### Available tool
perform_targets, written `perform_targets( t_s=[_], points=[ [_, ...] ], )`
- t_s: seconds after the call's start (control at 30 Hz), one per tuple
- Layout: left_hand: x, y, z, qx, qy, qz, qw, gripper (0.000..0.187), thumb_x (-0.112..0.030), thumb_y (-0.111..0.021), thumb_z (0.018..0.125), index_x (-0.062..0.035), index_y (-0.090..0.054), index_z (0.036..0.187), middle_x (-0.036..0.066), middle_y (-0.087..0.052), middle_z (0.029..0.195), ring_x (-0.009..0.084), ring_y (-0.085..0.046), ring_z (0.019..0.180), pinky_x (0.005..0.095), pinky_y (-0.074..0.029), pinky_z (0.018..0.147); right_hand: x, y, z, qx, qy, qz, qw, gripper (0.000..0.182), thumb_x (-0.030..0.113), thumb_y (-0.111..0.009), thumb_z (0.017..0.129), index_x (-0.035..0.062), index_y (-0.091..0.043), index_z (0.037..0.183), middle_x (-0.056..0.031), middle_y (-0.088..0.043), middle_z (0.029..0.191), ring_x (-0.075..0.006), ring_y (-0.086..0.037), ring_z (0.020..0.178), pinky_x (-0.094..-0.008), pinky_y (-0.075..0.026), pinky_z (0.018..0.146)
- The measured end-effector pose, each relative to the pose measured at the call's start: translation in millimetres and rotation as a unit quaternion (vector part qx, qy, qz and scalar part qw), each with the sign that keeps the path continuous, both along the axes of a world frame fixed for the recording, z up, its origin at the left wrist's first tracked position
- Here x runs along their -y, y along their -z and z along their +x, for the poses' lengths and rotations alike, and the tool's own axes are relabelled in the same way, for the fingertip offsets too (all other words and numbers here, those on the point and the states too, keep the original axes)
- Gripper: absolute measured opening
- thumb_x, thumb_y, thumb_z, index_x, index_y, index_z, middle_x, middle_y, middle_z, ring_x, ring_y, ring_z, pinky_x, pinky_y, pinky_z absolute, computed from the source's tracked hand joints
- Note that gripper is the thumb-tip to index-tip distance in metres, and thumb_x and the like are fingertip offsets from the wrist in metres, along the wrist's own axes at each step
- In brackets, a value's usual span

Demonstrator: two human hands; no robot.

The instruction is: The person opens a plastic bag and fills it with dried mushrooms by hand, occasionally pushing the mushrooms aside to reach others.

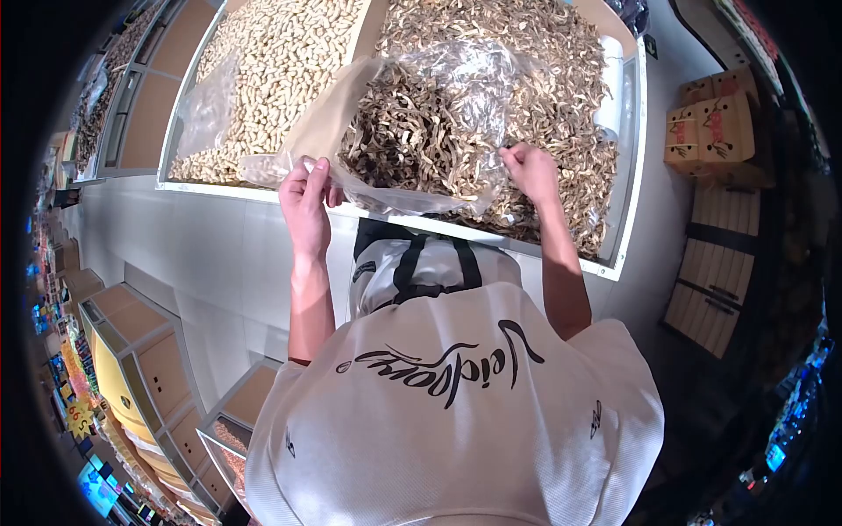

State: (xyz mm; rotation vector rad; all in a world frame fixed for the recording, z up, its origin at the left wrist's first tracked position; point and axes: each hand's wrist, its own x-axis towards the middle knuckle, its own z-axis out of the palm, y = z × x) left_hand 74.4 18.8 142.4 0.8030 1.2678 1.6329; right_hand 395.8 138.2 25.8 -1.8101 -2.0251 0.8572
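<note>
A large clear plastic bag (320,118) lies spread with its mouth open over the bin, its far side crumpled and shiny. Inside it is a heap of dark dried mushroom slices (408,131). My left hand (307,197) pinches the bag's near left edge between thumb and fingers, just over the front rim. On the other side, my right hand (532,171) is closed in a pinch on the bag's right edge, above loose dried mushroom slices (579,123). These loose slices surround the bag at the back and right.
Peanuts in shells (272,39) fill the left compartment, past a divider (367,31). Another clear bag (209,101) lies on them. A white roll (611,88) stands along the right wall. Cardboard boxes (715,127) are stacked at right. The white bin rim (491,237) runs before my waist.
</note>
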Motion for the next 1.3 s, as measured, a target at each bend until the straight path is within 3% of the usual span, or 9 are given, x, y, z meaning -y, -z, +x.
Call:
perform_targets(
  t_s=[0.07,0.23,0.43,0.63,0.8,0.97,1.0,1.13,1.3],
  points=[
    [1,0,-3,-0.019,-0.004,-0.013,1.000,0.027,-0.016,-0.059,0.098,-0.0073,-0.053,0.073,-0.001,-0.045,0.060,0.0083,-0.042,0.050,0.0238,-0.035,0.049,1,19,14,0.069,0.063,-0.007,0.996,0.058,0.060,-0.064,0.086,0.0025,-0.070,0.078,-0.0173,-0.068,0.065,-0.0283,-0.068,0.064,-0.0387,-0.055,0.066],
    [4,0,-15,-0.051,-0.012,-0.032,0.998,0.029,-0.018,-0.057,0.099,-0.0074,-0.052,0.073,0.001,-0.047,0.059,0.0093,-0.045,0.050,0.0250,-0.036,0.047,28,71,11,-0.159,0.083,-0.282,0.943,0.052,0.053,-0.063,0.091,0.0035,-0.071,0.080,-0.0068,-0.064,0.060,-0.0106,-0.057,0.047,-0.0262,-0.048,0.051],
    [-18,-13,-40,-0.222,0.048,-0.136,0.964,0.009,-0.012,-0.060,0.094,-0.0029,-0.057,0.095,0.002,-0.060,0.068,0.0080,-0.051,0.057,0.0219,-0.039,0.058,25,63,-12,-0.174,0.094,-0.021,0.980,0.020,0.019,-0.063,0.091,0.0035,-0.074,0.096,-0.0148,-0.071,0.076,-0.0271,-0.069,0.069,-0.0395,-0.053,0.067],
    [-47,-14,-60,-0.212,0.132,-0.132,0.959,0.032,0.003,-0.062,0.088,-0.0001,-0.051,0.118,0.005,-0.066,0.093,0.0080,-0.058,0.076,0.0203,-0.045,0.067,18,-5,-33,-0.102,0.060,0.024,0.993,0.021,0.021,-0.063,0.092,0.0019,-0.071,0.089,-0.0218,-0.066,0.074,-0.0376,-0.066,0.069,-0.0435,-0.051,0.066],
    [-73,-3,-109,-0.159,0.309,-0.012,0.938,0.070,-0.047,-0.063,0.092,0.0005,-0.044,0.140,0.008,-0.056,0.122,0.0179,-0.055,0.109,0.0317,-0.038,0.101,25,9,-26,-0.092,0.113,0.009,0.989,0.024,0.023,-0.066,0.091,-0.0003,-0.070,0.089,-0.0213,-0.066,0.074,-0.0365,-0.066,0.067,-0.0442,-0.049,0.064],
    [-135,5,-129,-0.170,0.166,-0.141,0.961,0.056,-0.048,-0.040,0.104,-0.0001,-0.058,0.124,0.007,-0.067,0.104,0.0166,-0.061,0.090,0.0307,-0.046,0.079,41,15,-23,-0.142,0.220,-0.037,0.964,0.024,0.022,-0.066,0.091,-0.0011,-0.071,0.090,-0.0152,-0.069,0.071,-0.0301,-0.065,0.064,-0.0399,-0.051,0.065],
    [-150,5,-127,-0.232,0.177,-0.148,0.945,0.055,-0.048,-0.043,0.103,0.0002,-0.059,0.123,0.007,-0.067,0.104,0.0162,-0.061,0.091,0.0305,-0.046,0.079,45,43,-16,-0.141,0.237,-0.032,0.961,0.040,0.036,-0.069,0.091,-0.0039,-0.070,0.092,-0.0103,-0.069,0.072,-0.0174,-0.062,0.061,-0.0322,-0.049,0.060],
    [-220,26,-108,-0.426,0.232,-0.146,0.862,0.065,-0.053,-0.054,0.095,0.0076,-0.062,0.116,0.021,-0.068,0.110,0.0258,-0.065,0.101,0.0373,-0.048,0.089,70,63,-14,-0.071,0.280,-0.168,0.942,0.066,0.060,-0.069,0.083,-0.0054,-0.070,0.096,-0.0115,-0.069,0.077,-0.0181,-0.068,0.070,-0.0304,-0.052,0.062],
    [-284,20,-72,-0.579,0.327,-0.215,0.715,0.062,-0.052,-0.056,0.095,0.0067,-0.067,0.109,0.024,-0.068,0.106,0.0288,-0.068,0.092,0.0383,-0.052,0.086,94,70,-29,-0.225,0.303,-0.321,0.868,0.037,0.035,-0.069,0.090,-0.0009,-0.068,0.081,-0.0058,-0.064,0.067,-0.0097,-0.054,0.049,-0.0246,-0.041,0.040]
  ],
)
